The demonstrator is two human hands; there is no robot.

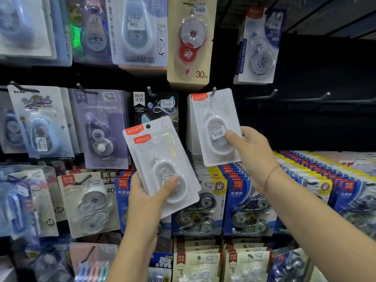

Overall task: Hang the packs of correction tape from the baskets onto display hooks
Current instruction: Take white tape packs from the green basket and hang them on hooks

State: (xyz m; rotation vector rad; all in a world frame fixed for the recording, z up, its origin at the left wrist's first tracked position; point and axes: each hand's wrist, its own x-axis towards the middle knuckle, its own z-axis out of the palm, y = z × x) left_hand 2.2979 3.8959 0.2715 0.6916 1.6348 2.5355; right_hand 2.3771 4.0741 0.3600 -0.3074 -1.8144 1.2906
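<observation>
On the left, the left hand (146, 198) holds a small fanned stack of white correction tape packs (162, 159) in front of the display. Its thumb presses on the front blister and its fingers curl behind. The packs sit offset, the rear one standing higher, so a looser grip could let one slip down onto the rows of blue packs (244, 198) below.

Just to the right, the right hand (251, 147) pinches a single white pack (215, 127) by its lower right edge, thumb on the price label. The pack is tilted, with its top at the hook (213, 90). I cannot tell whether the hole is over the hook tip. Held so low and aslant, the pack could miss or snag on the tip and swing off, and a hard push might crease the card.

Further right, two empty hooks (273, 92) stick out.
</observation>
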